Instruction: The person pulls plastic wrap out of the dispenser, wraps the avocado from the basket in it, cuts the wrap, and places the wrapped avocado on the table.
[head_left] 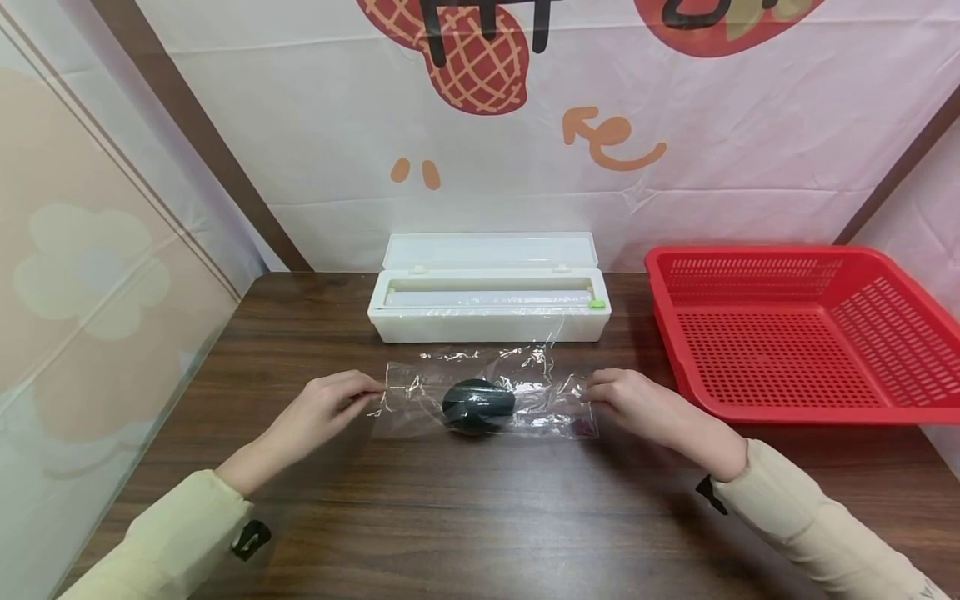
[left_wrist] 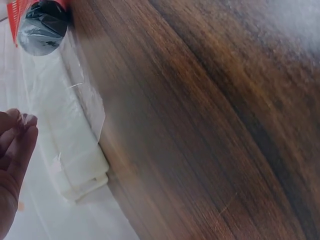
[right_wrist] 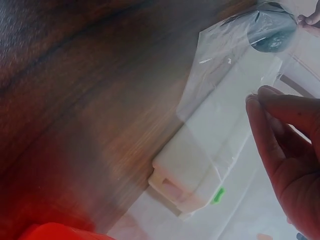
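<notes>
a sheet of clear cling film (head_left: 487, 392) lies stretched over a dark oval object (head_left: 477, 406) on the wooden table (head_left: 450, 517), just in front of the white film dispenser box (head_left: 489, 304). that box, taken as the landmark, sits at the back of the table with its lid raised and a small green slider (head_left: 597, 304) at its right end. the left hand (head_left: 330, 408) is in front of the box's left end and pinches the left edge of the film between thumb and fingertips; in the left wrist view the fingertips (left_wrist: 22, 122) are pressed together with the film (left_wrist: 60, 100) running away from them toward the dark object (left_wrist: 42, 25). the right hand (head_left: 630, 400) is in front of the box's right end and pinches the film's right edge in the same way; the right wrist view shows its fingers (right_wrist: 270, 115) closed on the film (right_wrist: 235, 65), with the box (right_wrist: 200, 165) beneath. the dark object rests on the table between the two hands, under the wrinkled film. a red plastic basket (head_left: 795, 333) stands to the right of the box, apart from it. both arms wear pale yellow sleeves (head_left: 172, 533).
</notes>
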